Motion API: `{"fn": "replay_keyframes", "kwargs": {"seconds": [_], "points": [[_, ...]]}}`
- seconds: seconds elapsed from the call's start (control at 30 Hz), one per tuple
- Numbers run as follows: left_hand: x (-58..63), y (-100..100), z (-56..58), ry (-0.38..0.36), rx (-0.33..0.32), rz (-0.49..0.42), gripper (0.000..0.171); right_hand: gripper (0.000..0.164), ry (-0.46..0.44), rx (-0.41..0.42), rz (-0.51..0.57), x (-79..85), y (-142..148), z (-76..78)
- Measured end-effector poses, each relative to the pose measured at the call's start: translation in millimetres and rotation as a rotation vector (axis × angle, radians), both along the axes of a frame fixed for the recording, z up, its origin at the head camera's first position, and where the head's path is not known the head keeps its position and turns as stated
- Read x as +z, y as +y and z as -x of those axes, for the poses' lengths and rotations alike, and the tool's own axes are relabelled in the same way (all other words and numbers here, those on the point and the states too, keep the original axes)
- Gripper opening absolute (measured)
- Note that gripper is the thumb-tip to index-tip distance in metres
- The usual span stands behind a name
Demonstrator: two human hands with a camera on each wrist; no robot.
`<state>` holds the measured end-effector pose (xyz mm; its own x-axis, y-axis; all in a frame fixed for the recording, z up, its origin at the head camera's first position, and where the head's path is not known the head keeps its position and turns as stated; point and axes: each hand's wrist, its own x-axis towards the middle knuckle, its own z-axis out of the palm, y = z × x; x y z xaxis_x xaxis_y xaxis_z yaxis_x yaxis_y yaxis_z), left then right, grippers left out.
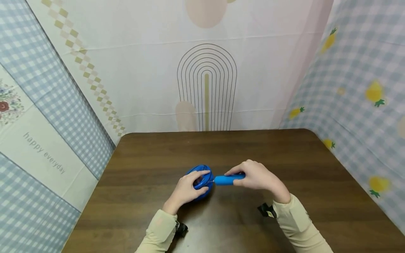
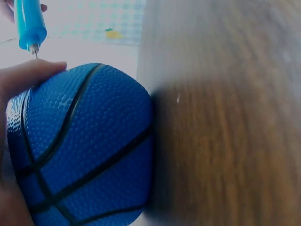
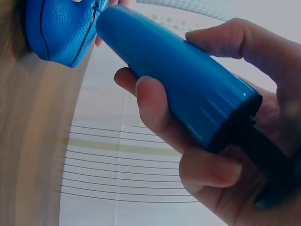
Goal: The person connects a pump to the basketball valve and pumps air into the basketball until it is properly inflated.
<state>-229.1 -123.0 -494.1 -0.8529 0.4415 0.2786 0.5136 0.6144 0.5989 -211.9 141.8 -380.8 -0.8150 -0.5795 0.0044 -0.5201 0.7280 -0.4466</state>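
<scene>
While the left hand (image 1: 186, 189) gripped the ball (image 2: 99, 141), fingers spread — presumably for steadiness — the right hand (image 1: 257, 176) curled its fingers round the pump (image 3: 174, 77).

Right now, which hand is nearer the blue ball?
Left. The left hand holds the blue ball; the right hand is off to the ball's right, gripping the blue pump.

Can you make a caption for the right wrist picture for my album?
A right hand grips a shiny blue tapered plastic pump, pointed at a dented, pebbled blue rubbery ball.
</scene>
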Motion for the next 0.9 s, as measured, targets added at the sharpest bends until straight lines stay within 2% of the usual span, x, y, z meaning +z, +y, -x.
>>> {"fn": "replay_keyframes", "kwargs": {"seconds": [0.37,0.63,0.9], "points": [[3.0,-4.8,2.8,0.012,-0.139,0.024,0.046,0.029,0.001,0.078,0.04,5.5,14.0,-0.4],[0.9,-7.6,6.9,0.053,-0.146,-0.001,0.037,0.029,0.003,0.082,0.027,0.8,12.8,2.0],[-4.3,-15.8,10.7,0.111,-0.169,-0.082,0.031,0.031,0.016,0.077,0.053,-4.4,10.7,2.8]]}}
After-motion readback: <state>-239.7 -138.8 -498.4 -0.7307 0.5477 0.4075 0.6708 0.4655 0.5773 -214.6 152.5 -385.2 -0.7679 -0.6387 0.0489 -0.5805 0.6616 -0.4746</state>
